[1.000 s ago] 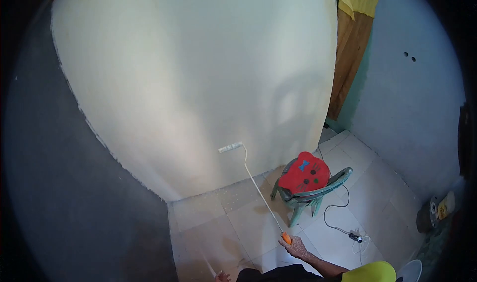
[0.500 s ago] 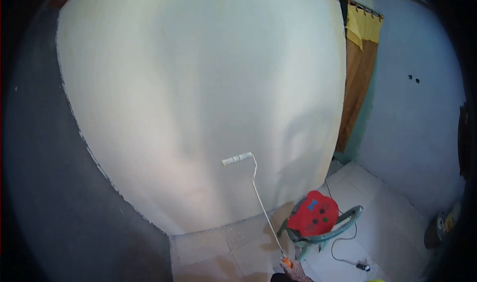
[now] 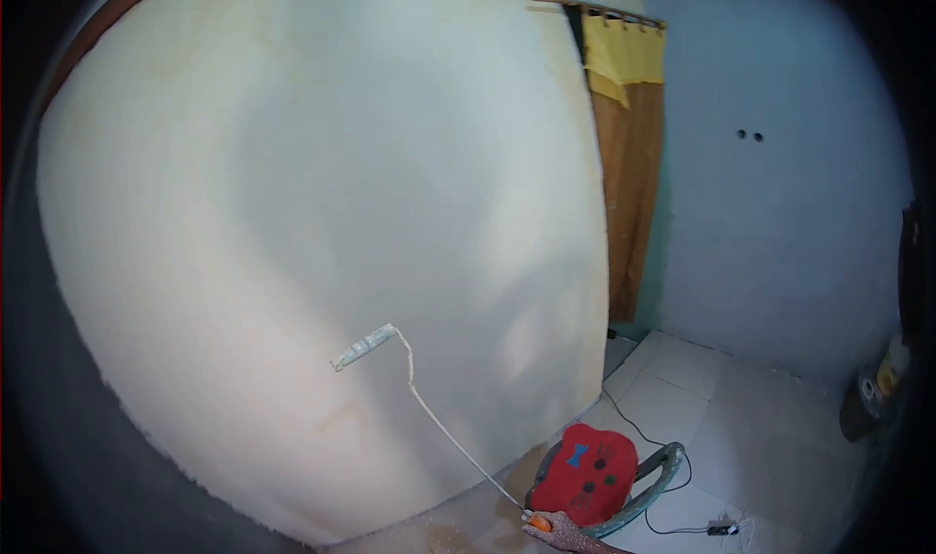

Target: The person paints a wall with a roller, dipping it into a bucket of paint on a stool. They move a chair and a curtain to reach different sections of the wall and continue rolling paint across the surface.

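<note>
My right hand (image 3: 558, 532) is wrapped round the orange handle of a paint roller (image 3: 450, 439) at the bottom of the head view. From there its long thin frame slants up and to the left. The white roller sleeve (image 3: 364, 347) is tilted and overlaps the lower part of the pale wall (image 3: 322, 261). Just behind my hand stands a green chair (image 3: 651, 495) with a red animal-shaped cover (image 3: 588, 476), marked with a blue bow. My left hand is out of the picture.
A yellow and brown curtain (image 3: 629, 164) hangs from a rod at the wall's right end. Black cable (image 3: 673, 530) runs over the tiled floor (image 3: 721, 437) to a small plug piece (image 3: 722, 530). Containers (image 3: 868, 398) stand by the bluish right wall (image 3: 780, 242).
My view has turned right, so the curtain and chair sit further left. The roller has swung left and its sleeve is more steeply tilted. My right hand keeps its hold.
</note>
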